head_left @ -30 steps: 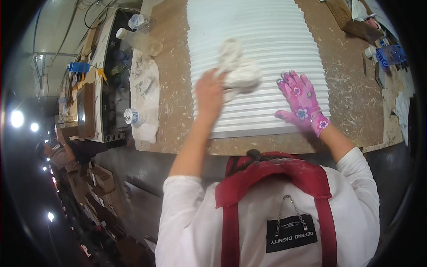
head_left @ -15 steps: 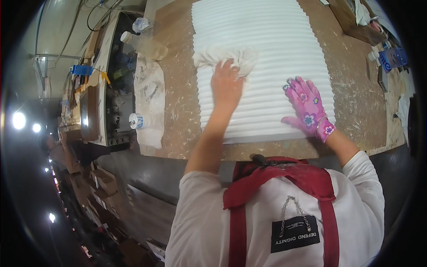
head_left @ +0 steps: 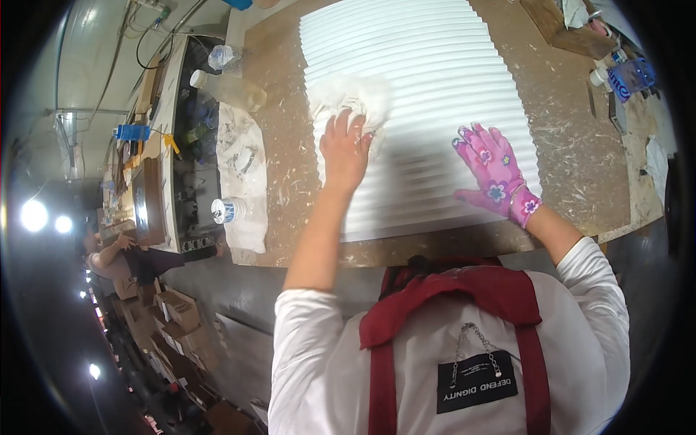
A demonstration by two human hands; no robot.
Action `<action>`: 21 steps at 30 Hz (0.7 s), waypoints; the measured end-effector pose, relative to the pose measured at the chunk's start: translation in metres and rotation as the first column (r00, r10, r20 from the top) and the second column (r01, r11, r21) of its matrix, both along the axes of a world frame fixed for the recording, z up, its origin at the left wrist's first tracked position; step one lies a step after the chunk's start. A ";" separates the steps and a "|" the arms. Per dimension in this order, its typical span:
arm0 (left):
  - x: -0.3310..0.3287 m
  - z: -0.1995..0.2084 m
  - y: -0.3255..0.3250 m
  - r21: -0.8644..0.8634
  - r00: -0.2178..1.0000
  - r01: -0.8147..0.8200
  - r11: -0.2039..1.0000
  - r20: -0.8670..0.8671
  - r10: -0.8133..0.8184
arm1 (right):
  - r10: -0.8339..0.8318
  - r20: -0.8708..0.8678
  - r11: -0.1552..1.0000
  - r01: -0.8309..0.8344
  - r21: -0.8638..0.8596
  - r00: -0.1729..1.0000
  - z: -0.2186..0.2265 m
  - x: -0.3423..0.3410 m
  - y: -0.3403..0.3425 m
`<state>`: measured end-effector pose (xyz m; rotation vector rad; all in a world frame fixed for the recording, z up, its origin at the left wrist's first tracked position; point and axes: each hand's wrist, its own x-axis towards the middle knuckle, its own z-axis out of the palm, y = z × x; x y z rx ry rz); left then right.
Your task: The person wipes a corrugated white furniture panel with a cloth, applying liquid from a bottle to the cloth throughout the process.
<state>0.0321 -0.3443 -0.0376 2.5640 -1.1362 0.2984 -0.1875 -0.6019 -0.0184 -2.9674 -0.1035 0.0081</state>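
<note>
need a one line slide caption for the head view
Bare left hand presses a white cloth on a ribbed white panel while the pink-gloved right hand lies flat on it.

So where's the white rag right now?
In the head view, the white rag lies under the left hand on the ribbed white panel's left half.

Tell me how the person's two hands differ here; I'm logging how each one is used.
The left hand is bare; the right hand wears a pink flowered glove. The left hand presses a crumpled white cloth; the right hand holds nothing and lies flat, fingers spread. Both rest on the white ribbed panel.
</note>
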 end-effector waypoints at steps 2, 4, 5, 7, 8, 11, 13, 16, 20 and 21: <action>-0.011 -0.007 -0.007 -0.042 0.996 -0.091 0.995 0.014 0.092 | -0.009 -0.016 1.000 0.009 -0.009 1.000 -0.001 -0.003 -0.004; 0.008 -0.012 0.021 -0.103 0.980 -0.194 0.976 -0.067 0.188 | -0.021 -0.054 0.999 0.018 -0.049 0.998 -0.002 -0.005 -0.003; 0.021 -0.018 0.042 -0.063 0.956 -0.288 0.955 -0.079 0.283 | -0.027 -0.062 0.997 0.023 -0.072 0.998 0.001 -0.004 -0.004; 0.052 -0.018 0.112 0.199 0.720 -0.558 0.805 -0.366 0.589 | 0.002 -0.065 0.999 -0.005 -0.031 0.998 0.005 0.001 0.004; 0.046 -0.012 0.124 -0.034 0.786 -0.601 0.798 -0.202 0.584 | 0.014 -0.034 1.000 -0.014 -0.014 0.999 0.004 0.001 0.005; 0.012 0.045 0.068 -0.395 0.857 -0.487 0.779 -0.386 0.341 | 0.017 0.017 1.000 -0.017 0.001 1.000 -0.011 -0.009 0.001; -0.029 0.071 0.019 -0.531 0.912 -0.372 0.762 -0.363 0.192 | -0.049 0.220 0.994 0.026 0.104 0.974 -0.012 -0.008 0.003; -0.089 0.071 -0.014 -0.483 0.943 -0.211 0.850 -0.330 0.047 | -0.206 -0.037 0.306 0.101 0.947 0.978 0.024 0.007 0.052; -0.088 0.074 -0.015 -0.422 0.907 0.132 0.897 -0.315 -0.281 | -0.351 -0.127 -0.104 0.097 0.990 0.928 0.014 0.036 0.043; -0.061 0.067 -0.002 -0.403 0.937 -0.023 0.915 -0.328 -0.122 | -0.254 -0.136 -0.232 0.076 0.970 0.958 0.011 0.041 0.021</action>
